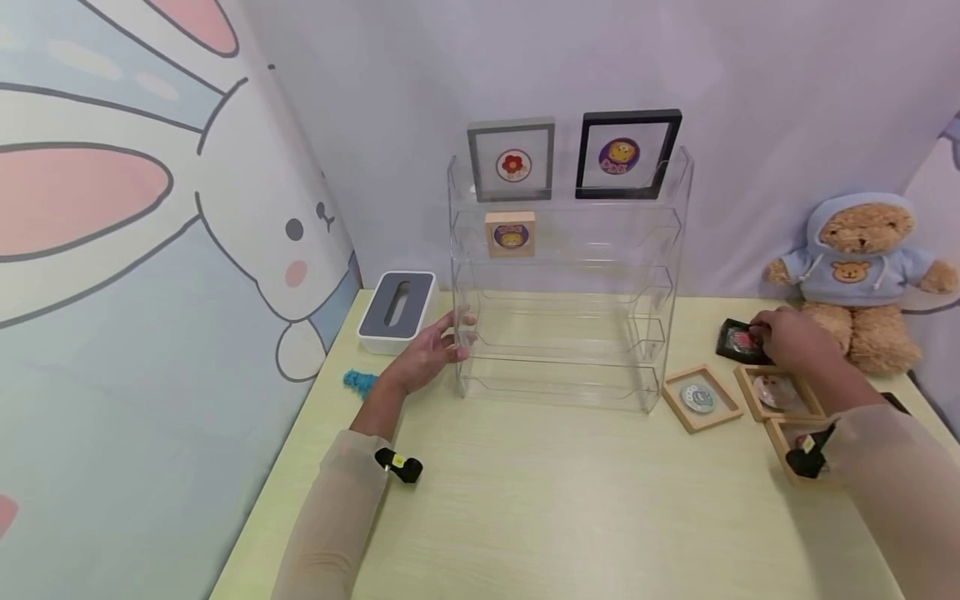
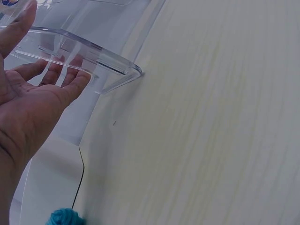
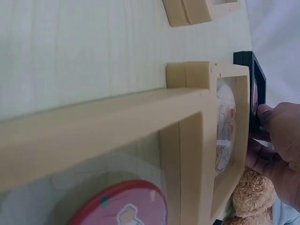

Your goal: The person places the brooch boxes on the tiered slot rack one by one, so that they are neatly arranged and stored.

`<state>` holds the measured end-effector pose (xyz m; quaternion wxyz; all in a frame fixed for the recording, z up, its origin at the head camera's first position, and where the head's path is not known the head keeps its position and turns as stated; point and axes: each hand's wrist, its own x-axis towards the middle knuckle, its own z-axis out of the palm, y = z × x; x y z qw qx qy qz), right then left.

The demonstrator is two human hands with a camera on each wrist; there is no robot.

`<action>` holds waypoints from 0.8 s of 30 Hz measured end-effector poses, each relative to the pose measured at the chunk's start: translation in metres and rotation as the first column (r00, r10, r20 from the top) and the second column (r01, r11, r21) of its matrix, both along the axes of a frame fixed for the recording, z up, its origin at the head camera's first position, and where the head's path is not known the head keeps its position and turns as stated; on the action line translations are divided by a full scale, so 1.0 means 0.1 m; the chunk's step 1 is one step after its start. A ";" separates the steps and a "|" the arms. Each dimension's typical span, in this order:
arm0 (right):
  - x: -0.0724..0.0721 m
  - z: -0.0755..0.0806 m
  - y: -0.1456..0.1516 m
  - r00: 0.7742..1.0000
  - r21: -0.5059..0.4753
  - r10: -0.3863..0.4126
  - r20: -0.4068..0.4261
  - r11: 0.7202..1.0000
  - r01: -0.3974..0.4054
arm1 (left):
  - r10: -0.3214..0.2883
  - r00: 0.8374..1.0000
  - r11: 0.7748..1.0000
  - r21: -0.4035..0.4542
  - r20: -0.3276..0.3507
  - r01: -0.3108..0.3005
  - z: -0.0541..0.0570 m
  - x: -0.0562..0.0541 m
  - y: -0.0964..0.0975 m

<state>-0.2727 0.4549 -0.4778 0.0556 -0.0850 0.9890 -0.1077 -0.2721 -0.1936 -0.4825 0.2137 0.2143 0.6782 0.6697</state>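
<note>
My left hand is at the left side of a clear acrylic tiered rack, its fingertips touching the side panel. In the left wrist view the fingers are loosely spread and partly seen through the plastic, with the thumb apart from them. At the right, my right hand pinches the edge of a small black picture frame between thumb and fingers. That frame stands tilted behind a wooden frame in the right wrist view. Another wooden frame lies under the forearm.
Grey and black frames stand on the rack's top tier, a small wooden frame below. A wooden frame lies beside the rack. A tissue box, blue yarn-like item and teddy bear flank it.
</note>
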 end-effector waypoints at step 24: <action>0.20 0.13 -0.05 0.987 -0.350 -0.155 -0.030 0.927 0.135 | 0.014 1.000 1.000 -0.020 0.009 -0.014 -0.01 0.01 0.01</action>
